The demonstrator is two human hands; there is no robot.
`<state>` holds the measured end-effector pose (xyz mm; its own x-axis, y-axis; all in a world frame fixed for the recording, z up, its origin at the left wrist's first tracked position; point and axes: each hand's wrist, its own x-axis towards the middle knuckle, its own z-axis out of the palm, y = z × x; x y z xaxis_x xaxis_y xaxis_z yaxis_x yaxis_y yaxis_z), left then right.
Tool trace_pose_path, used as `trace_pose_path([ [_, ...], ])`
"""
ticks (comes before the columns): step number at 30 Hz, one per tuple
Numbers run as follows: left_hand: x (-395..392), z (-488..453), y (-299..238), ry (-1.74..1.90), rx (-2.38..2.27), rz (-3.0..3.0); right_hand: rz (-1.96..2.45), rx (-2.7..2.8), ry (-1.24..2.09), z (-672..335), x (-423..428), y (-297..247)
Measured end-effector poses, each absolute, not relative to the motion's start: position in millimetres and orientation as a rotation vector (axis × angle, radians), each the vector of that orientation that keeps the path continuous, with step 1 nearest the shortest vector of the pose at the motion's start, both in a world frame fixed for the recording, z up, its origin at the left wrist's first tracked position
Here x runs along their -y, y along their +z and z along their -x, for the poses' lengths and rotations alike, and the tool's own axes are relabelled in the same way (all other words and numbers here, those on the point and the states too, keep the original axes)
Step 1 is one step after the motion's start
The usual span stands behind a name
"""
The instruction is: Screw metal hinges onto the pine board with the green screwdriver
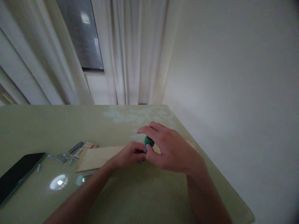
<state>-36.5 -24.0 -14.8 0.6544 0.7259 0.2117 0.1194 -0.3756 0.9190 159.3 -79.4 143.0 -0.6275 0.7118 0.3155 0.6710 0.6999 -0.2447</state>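
A green-handled screwdriver (149, 142) stands roughly upright between the thumb and fingers of my right hand (169, 146), which is closed on it from the right. Its shaft and tip are hidden by my hands. My left hand (130, 153) is closed in a pinch beside the screwdriver, low over the table. What its fingers hold is hidden. A small metal edge (141, 161) shows just below its fingertips. A flat, light wooden board (98, 156) lies to the left, partly behind my left hand and forearm.
Left of the board lie a metal plate (62, 157), dark metal strips (76, 148), small wood pieces (88, 145) and several loose screws (73, 161). A black phone (20, 171) rests at the far left. The table's right edge runs along a white wall (233, 93).
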Motion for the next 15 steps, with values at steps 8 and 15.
trace_pose_path([
  [8,26.1,33.3,-4.4,0.704,-0.645,-1.811,1.479,2.324,-0.101,-150.0,65.3,137.3],
  [15,22.4,35.1,-13.3,0.727,-0.64,-1.865,1.026,2.427,0.108,-155.0,73.1,137.5],
])
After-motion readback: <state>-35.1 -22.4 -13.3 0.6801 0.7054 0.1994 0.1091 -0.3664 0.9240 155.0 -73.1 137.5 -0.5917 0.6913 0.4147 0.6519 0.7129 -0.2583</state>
